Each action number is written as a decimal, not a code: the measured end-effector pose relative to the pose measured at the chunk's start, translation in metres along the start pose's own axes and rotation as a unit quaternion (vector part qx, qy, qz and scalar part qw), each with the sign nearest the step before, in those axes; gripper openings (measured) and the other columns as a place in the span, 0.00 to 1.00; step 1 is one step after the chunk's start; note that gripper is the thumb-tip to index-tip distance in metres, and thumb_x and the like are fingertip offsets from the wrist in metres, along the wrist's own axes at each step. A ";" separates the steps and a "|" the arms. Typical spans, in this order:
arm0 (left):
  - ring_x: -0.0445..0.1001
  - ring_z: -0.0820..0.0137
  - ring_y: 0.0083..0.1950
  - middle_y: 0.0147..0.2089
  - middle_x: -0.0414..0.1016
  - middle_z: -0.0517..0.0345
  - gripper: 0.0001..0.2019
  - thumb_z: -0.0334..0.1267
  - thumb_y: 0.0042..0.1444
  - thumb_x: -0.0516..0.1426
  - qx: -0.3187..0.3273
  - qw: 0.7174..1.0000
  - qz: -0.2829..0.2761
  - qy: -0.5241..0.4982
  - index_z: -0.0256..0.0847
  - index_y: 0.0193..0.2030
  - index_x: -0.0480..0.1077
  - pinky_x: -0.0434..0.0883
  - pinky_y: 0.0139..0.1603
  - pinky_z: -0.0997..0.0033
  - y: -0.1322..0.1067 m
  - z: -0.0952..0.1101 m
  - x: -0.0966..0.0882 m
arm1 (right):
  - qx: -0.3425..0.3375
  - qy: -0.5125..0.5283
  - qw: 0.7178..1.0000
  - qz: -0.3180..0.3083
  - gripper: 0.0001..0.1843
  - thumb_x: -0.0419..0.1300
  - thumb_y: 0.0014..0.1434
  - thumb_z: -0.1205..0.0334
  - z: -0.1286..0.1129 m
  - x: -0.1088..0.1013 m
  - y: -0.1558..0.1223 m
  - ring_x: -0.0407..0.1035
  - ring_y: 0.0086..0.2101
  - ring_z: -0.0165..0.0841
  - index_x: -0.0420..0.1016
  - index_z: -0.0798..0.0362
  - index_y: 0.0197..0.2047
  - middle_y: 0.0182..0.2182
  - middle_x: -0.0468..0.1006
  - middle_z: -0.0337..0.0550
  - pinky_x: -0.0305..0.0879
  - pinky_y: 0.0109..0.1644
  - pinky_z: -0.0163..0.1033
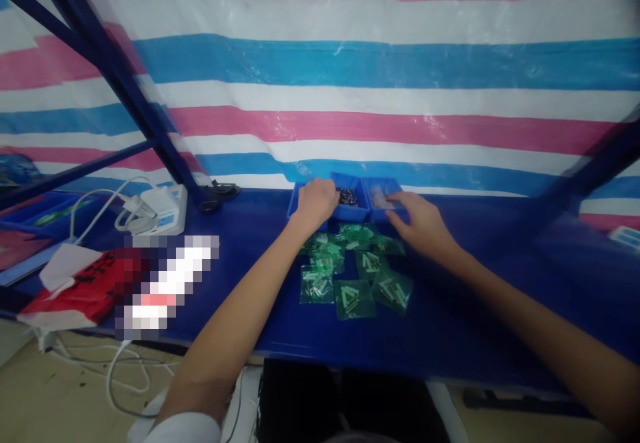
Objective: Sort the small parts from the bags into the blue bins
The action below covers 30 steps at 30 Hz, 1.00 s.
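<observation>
Three small blue bins stand side by side at the back of the blue table. My left hand (319, 203) is over the left bin (295, 211), beside the middle one; its fingertips are hidden behind the hand. Small dark metal parts (349, 197) lie in the middle bin (350, 215). At the right bin (377, 184), which holds clear plastic pieces (381, 200), my right hand (417, 221) has thumb and forefinger apart at the near right side. In front of the bins lie several green-tinted plastic bags (355, 298) with small pale strips inside.
To the left are a white power strip (173, 209) with plugs and cables, a black item (223, 189), a red packet (97, 289) and a blurred-out object (170, 283). Blue frame posts (135, 103) rise at both sides. A striped sheet (350, 63) hangs behind.
</observation>
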<state>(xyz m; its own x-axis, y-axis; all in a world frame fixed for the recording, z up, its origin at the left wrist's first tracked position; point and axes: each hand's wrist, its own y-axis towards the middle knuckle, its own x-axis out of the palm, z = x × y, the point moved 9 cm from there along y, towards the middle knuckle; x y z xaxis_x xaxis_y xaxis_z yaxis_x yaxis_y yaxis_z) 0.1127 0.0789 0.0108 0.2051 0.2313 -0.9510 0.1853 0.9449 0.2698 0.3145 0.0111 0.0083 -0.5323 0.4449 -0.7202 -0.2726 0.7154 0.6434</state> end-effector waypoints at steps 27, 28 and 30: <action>0.75 0.68 0.31 0.25 0.76 0.57 0.21 0.46 0.68 0.48 0.059 0.963 0.048 -0.258 0.40 0.25 0.66 0.69 0.40 0.68 -0.026 0.026 -0.058 | 0.327 0.553 0.762 -0.080 0.16 0.60 0.61 0.49 -0.005 0.033 0.029 0.76 0.45 0.46 0.70 0.50 0.48 0.50 0.78 0.56 0.81 0.38 0.50; 0.76 0.68 0.32 0.27 0.77 0.56 0.22 0.48 0.69 0.47 0.083 0.955 0.003 -0.285 0.41 0.27 0.68 0.70 0.40 0.68 -0.027 0.029 -0.050 | 0.336 0.536 0.771 -0.072 0.14 0.60 0.61 0.53 -0.001 0.032 0.025 0.76 0.46 0.46 0.70 0.50 0.47 0.50 0.78 0.56 0.81 0.38 0.49; 0.78 0.68 0.36 0.34 0.81 0.55 0.23 0.50 0.70 0.44 0.127 0.935 -0.080 -0.321 0.42 0.33 0.71 0.71 0.42 0.68 -0.029 0.027 -0.039 | 0.365 0.511 0.776 -0.065 0.11 0.57 0.61 0.58 0.008 0.034 0.016 0.76 0.46 0.45 0.69 0.52 0.45 0.47 0.78 0.56 0.81 0.38 0.49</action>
<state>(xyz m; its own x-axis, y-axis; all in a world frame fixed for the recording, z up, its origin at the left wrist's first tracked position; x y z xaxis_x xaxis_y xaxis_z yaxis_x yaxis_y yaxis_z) 0.1257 0.0363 0.0443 0.6745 -0.1724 -0.7179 0.4693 0.8507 0.2367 0.2982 0.0425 -0.0079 -0.9973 -0.0488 0.0554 -0.0491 0.9988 -0.0037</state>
